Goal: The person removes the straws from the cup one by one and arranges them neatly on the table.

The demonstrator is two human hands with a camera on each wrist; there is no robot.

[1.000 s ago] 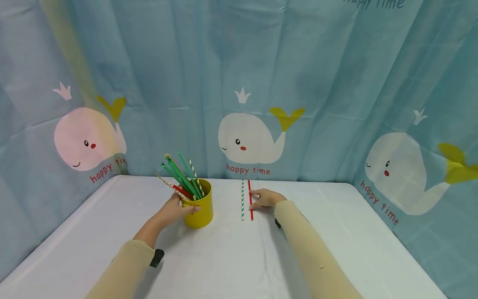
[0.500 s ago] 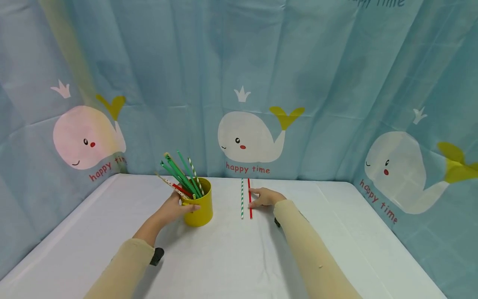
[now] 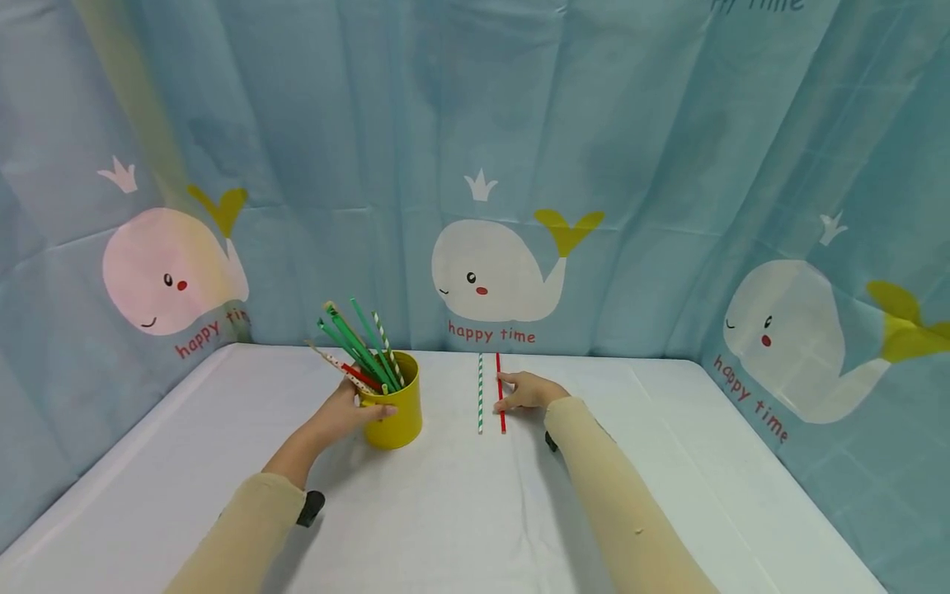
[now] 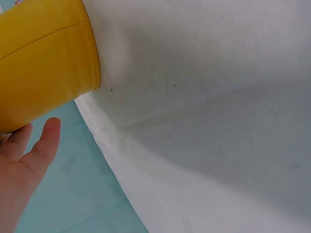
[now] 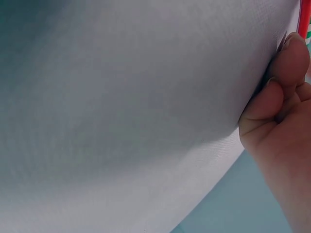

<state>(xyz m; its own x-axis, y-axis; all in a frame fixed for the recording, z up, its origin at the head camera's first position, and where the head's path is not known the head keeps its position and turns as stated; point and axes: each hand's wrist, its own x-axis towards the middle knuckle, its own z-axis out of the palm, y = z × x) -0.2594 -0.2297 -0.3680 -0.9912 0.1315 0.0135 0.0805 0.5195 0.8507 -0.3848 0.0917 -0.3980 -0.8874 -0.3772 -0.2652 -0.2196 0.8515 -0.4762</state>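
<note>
My left hand (image 3: 341,415) grips a yellow cup (image 3: 401,419) from its left side, the thumb lying across its front. Several green, striped, spotted and red straws (image 3: 364,351) lean out of the cup to the left. On the table to the cup's right, my right hand (image 3: 525,392) holds a red straw (image 3: 503,423) between thumb and finger. A green-and-white striped straw (image 3: 480,396) lies just left of it, roughly parallel and apart. The left wrist view shows the cup's wall (image 4: 46,53) with fingertips against it. Only the red straw's end (image 5: 303,19) shows in the right wrist view.
A white cloth (image 3: 445,528) covers the table. Behind and at both sides hangs a blue curtain (image 3: 334,148) printed with whales, close to the far table edge. Both far straw ends lie near that edge.
The red straw has shifted slightly right, widening its gap from the striped straw. My left hand and the cup stay in place. The head view has tilted very slightly.
</note>
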